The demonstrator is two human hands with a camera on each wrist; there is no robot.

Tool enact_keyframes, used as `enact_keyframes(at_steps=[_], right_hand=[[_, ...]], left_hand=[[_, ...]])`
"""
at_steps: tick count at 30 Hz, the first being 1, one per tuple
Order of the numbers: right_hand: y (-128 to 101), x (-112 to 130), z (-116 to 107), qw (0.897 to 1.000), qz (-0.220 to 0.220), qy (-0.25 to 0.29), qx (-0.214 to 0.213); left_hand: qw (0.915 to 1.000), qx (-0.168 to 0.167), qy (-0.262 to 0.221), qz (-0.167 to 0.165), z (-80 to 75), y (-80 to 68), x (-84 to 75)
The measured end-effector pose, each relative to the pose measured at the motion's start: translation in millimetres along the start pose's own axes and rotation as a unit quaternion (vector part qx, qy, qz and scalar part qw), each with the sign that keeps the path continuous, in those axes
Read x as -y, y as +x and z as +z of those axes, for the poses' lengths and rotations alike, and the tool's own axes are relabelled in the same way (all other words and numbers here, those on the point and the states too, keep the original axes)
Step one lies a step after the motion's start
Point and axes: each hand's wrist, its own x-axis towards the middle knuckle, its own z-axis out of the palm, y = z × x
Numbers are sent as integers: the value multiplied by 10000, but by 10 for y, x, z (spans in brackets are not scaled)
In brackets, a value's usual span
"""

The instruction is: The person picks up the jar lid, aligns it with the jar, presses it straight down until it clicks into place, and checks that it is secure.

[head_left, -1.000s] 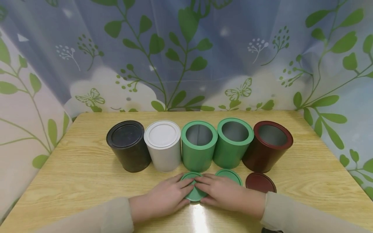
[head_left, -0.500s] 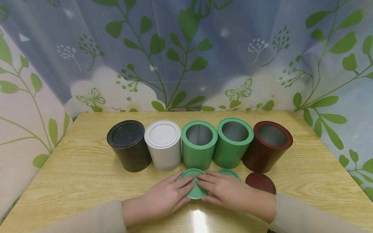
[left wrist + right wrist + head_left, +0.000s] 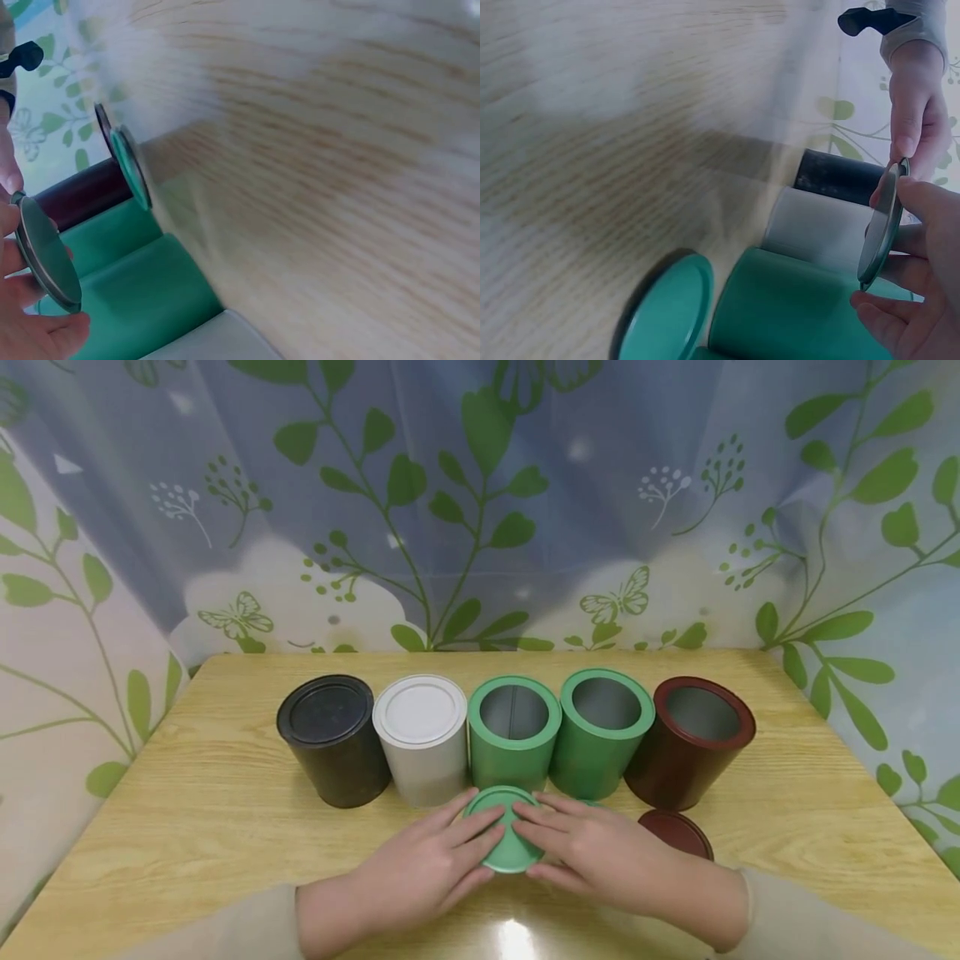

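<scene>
The green lid (image 3: 510,828) is being pinched at its rim from both sides, lifted off the surface (image 3: 187,827), by the left hand (image 3: 423,868) and right hand (image 3: 600,856), just before the open green can (image 3: 513,739); a second green lid (image 3: 667,311) is lying flat nearby.

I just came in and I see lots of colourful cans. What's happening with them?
A person is holding a green lid with both hands, the left hand and the right hand, just in front of a row of five cans on a wooden table. The wrist views show the lid lifted off the table. The black can and white can have lids on. The two green cans and the dark red can are open. A dark red lid lies on the table.
</scene>
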Motion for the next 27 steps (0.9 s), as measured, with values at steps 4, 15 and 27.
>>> enact_keyframes(at_steps=[4,15,27], right_hand=[[-7,-6,-70,9999,-37,-32,-144],[5,-56,-242,9954,-259,-81,-922],[58,-114,-310,9899,-420,-222,-1335]], left_hand=[[9999,-95,75,73,-50,36,6],[9994,-292,167,126,-255,147,42],[9990,-419,38,130,-368,224,120]])
